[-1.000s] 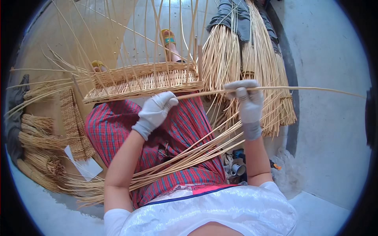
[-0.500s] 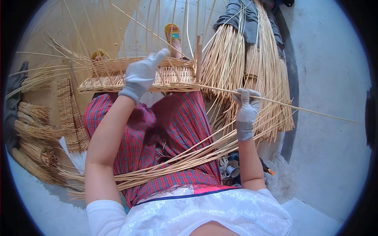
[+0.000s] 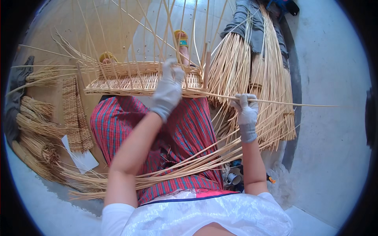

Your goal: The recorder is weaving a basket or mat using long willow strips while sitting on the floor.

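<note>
A long, low wicker basket (image 3: 134,82) with a woven base rests across my knees, tall upright stakes (image 3: 143,39) rising from its sides. My left hand (image 3: 169,86), in a grey-white glove, is over the basket's near wall towards its right end. Motion smears those fingers among the stakes, so their grip is unclear. Off the basket's right end, my gloved right hand (image 3: 246,112) pinches a long willow rod (image 3: 279,102). That rod runs from the near rim out to the right. Thicker wooden posts (image 3: 207,65) stand at the basket's right end.
A bundle of loose rods (image 3: 177,169) lies across my lap. Large rod bundles (image 3: 230,63) partly under grey cloth lie at the right. On the left are woven panels (image 3: 73,118), shorter bundles (image 3: 37,126) and white paper (image 3: 83,159). A metal cup (image 3: 234,179) is beside my right thigh.
My left hand has moved right along the basket and slightly down. The rod in my right hand now lies more level. The whole scene has shifted slightly right in view.
</note>
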A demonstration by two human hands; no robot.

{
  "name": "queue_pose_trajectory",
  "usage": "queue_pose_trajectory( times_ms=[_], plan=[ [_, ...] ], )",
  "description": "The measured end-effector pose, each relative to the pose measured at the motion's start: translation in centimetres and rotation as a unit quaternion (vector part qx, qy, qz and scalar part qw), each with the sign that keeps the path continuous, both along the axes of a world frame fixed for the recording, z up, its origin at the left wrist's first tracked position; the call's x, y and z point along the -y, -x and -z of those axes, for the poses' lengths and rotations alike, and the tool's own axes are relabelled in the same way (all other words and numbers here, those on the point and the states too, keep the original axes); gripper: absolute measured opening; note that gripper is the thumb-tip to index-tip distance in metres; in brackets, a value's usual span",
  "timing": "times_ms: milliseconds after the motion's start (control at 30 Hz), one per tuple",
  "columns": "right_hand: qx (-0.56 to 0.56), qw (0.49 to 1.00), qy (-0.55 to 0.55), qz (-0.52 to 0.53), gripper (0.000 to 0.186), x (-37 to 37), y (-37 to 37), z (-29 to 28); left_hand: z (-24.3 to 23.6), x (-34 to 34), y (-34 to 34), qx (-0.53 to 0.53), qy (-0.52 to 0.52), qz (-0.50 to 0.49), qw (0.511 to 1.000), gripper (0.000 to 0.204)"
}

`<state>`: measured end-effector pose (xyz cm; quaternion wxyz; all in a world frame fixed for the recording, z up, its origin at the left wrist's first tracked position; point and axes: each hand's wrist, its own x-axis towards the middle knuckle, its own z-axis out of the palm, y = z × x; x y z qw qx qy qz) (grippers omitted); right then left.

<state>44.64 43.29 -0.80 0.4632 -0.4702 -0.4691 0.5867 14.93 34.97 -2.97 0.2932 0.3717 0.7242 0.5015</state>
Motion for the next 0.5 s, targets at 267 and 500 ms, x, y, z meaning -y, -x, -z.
queue_pose_trajectory(
  times_ms=[267, 500],
  plan=[
    [0.001, 0.999, -0.031, -0.044, 0.012, -0.5, -0.5, 0.8, 2.7, -0.5, -3.6, 0.247, 0.118, 0.038, 0.961, 0.045],
    [0.129, 0.991, -0.028, -0.037, 0.014, -3.7, 2.3, -1.9, 2.6, -0.5, -3.4, 0.354, 0.062, 0.083, 0.929, 0.016]
  ],
)
